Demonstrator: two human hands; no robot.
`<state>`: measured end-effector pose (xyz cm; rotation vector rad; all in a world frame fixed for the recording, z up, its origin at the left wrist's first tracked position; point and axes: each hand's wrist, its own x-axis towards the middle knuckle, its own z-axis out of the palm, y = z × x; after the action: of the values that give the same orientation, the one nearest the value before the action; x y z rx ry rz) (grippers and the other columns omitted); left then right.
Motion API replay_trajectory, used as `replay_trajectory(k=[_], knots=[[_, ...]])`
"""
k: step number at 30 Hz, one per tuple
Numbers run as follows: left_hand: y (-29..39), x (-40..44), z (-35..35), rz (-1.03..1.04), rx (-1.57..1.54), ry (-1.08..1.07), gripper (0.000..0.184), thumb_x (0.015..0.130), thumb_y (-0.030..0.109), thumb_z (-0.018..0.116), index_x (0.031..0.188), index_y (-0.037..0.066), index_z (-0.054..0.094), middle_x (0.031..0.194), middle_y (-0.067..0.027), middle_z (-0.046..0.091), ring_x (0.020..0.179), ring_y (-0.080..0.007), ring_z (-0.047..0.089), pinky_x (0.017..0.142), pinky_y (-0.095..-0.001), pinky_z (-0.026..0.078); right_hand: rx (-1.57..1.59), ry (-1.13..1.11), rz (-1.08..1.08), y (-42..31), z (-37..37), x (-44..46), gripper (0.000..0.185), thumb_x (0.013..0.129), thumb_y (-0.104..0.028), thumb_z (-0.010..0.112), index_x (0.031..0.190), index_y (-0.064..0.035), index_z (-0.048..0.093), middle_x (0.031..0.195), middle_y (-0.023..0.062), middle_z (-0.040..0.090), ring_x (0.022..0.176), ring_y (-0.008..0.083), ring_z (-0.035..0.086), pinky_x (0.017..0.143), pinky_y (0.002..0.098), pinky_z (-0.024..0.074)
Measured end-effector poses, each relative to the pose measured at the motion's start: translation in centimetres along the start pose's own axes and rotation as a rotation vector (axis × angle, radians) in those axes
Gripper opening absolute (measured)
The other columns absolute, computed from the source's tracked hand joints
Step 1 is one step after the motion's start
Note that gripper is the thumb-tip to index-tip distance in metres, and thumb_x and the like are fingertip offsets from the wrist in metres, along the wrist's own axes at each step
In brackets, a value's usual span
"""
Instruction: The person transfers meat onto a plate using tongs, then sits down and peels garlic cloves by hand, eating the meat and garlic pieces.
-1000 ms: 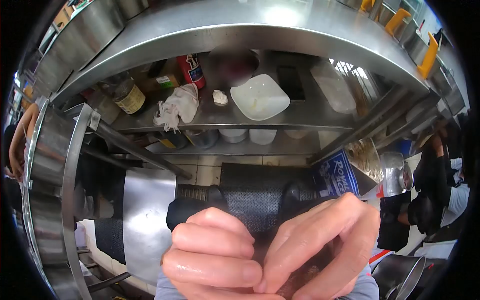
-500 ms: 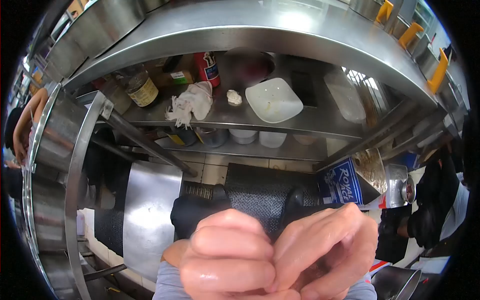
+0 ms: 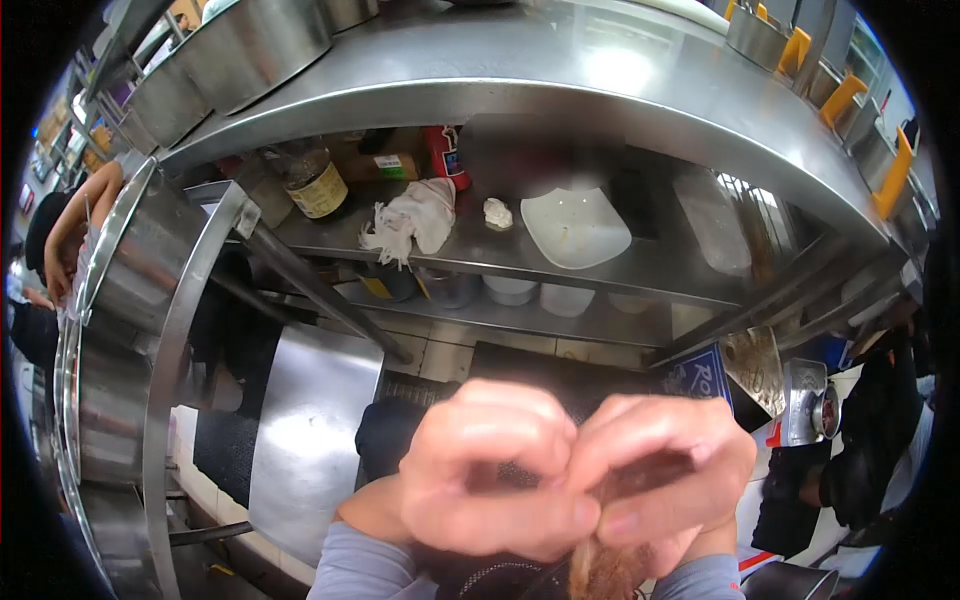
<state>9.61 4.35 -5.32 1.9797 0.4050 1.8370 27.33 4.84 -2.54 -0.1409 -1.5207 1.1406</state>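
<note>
My left hand (image 3: 490, 470) and my right hand (image 3: 665, 460) meet low in front of me, fingers curled and thumbs almost touching. Each pinches thumb against fingers; what lies between the left fingertips is too small or blurred to make out. Below my right thumb hangs a brown, rough-looking piece (image 3: 608, 570), partly hidden by that hand and seemingly held in it. On the shelf beyond are a white square bowl (image 3: 577, 228), a small white lump (image 3: 497, 214) and a crumpled whitish cloth (image 3: 415, 220).
A steel counter (image 3: 520, 45) spans the top, with its shelf (image 3: 460, 250) underneath. A labelled jar (image 3: 316, 187) and a red can (image 3: 448, 160) stand on the shelf. A blue box (image 3: 700, 380) sits at right on the floor. At far left is another person's arm (image 3: 80, 215).
My hands have tilted and risen slightly, opening the curled fingers into ring shapes, and the brown piece has come into view below. The camera view has shifted, moving the shelf down and right.
</note>
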Motion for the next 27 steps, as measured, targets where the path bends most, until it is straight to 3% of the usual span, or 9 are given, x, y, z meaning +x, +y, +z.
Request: replay_trajectory(k=[4,7,9,13,15,18,21,24,27], knots=[[-2.8,0.2,0.0,0.021,0.141,0.007,0.042,0.079,0.009,0.09,0.117,0.009,0.072,0.115,-0.013,0.058,0.097,-0.0266,0.068,0.083,-0.0385,0.06,-0.246,-0.104,-0.08,1.9,-3.0,1.2,0.03,0.075,0.003,0.073,0.105,-0.0024,0.078,0.111,0.0244,0.073,0.09,0.0288,0.075,0.077,0.0375,0.0626],[-4.2,-0.4,0.0,-0.05,0.156,0.025,0.04,0.081,0.006,0.085,0.118,0.01,0.069,0.123,-0.0176,0.06,0.1,-0.0305,0.069,0.087,-0.0383,0.06,-0.352,-0.084,-0.089,2.6,-4.3,1.7,0.026,0.078,0.001,0.074,0.103,-0.002,0.077,0.11,0.0236,0.073,0.091,0.0267,0.075,0.08,0.0355,0.0624],[-2.9,0.4,-0.7,0.003,0.248,0.028,0.046,0.083,0.015,0.087,0.121,0.012,0.062,0.125,-0.0167,0.058,0.107,-0.0342,0.066,0.092,-0.0442,0.058,-0.372,-0.022,-0.02,3.1,-5.9,2.2,0.028,0.082,0.0,0.073,0.11,-0.0016,0.075,0.108,0.0206,0.074,0.093,0.0249,0.075,0.083,0.0356,0.0611],[-0.9,0.9,-0.4,0.072,-0.517,-0.099,0.04,0.089,0.011,0.084,0.117,0.005,0.056,0.113,-0.0259,0.067,0.091,-0.0401,0.069,0.075,-0.0466,0.062,-0.793,0.219,0.29,8.5,-11.0,2.7,0.036,0.087,-0.004,0.075,0.122,0.0013,0.068,0.112,0.0167,0.072,0.096,0.0236,0.073,0.088,0.0349,0.0577],[2.0,0.8,1.2,-0.058,-0.732,-0.071,0.035,0.091,0.006,0.081,0.115,0.0,0.056,0.108,-0.0292,0.069,0.088,-0.0406,0.07,0.072,-0.047,0.063,-0.988,0.209,0.365,11.7,-12.9,3.3,0.04,0.089,-0.007,0.076,0.126,0.0022,0.066,0.114,0.0172,0.07,0.098,0.0262,0.072,0.09,0.0371,0.0566],[3.1,0.7,2.7,-0.389,-1.169,0.16,0.012,0.091,-0.001,0.078,0.099,-0.001,0.069,0.101,-0.0218,0.067,0.089,-0.0336,0.068,0.067,-0.0424,0.057,-1.04,0.177,0.379,17.2,-15.9,3.0,0.043,0.089,-0.013,0.078,0.128,0.0013,0.067,0.114,0.0184,0.069,0.1,0.0306,0.071,0.093,0.0405,0.0557],[0.7,-0.8,1.5,-0.235,-1.176,0.124,0.025,0.096,-0.001,0.073,0.111,-0.007,0.055,0.099,-0.0325,0.071,0.088,-0.0407,0.071,0.072,-0.0452,0.062,-1.152,0.134,0.331,18.7,-16.7,3.2,0.043,0.089,-0.017,0.08,0.128,-0.0005,0.069,0.116,0.0204,0.068,0.106,0.0348,0.07,0.097,0.043,0.054],[-1.1,0.0,0.8,-0.172,-1.174,-0.013,0.016,0.098,0.002,0.072,0.104,-0.009,0.061,0.093,-0.0308,0.071,0.081,-0.039,0.07,0.067,-0.0426,0.06,-1.278,0.102,0.227,17.8,-16.9,4.3,0.042,0.089,-0.018,0.08,0.126,-0.0014,0.071,0.125,0.0228,0.067,0.114,0.0381,0.067,0.101,0.0437,0.0521],[-1.3,0.5,1.6,-0.119,-1.488,-0.081,0.014,0.097,-0.003,0.072,0.086,-0.005,0.063,0.09,-0.0284,0.07,0.07,-0.0348,0.07,0.057,-0.0429,0.055,-1.248,0.133,0.248,15.4,-15.8,5.2,0.04,0.088,-0.018,0.081,0.124,-0.0013,0.072,0.132,0.0235,0.066,0.122,0.0394,0.064,0.105,0.0428,0.0505]])
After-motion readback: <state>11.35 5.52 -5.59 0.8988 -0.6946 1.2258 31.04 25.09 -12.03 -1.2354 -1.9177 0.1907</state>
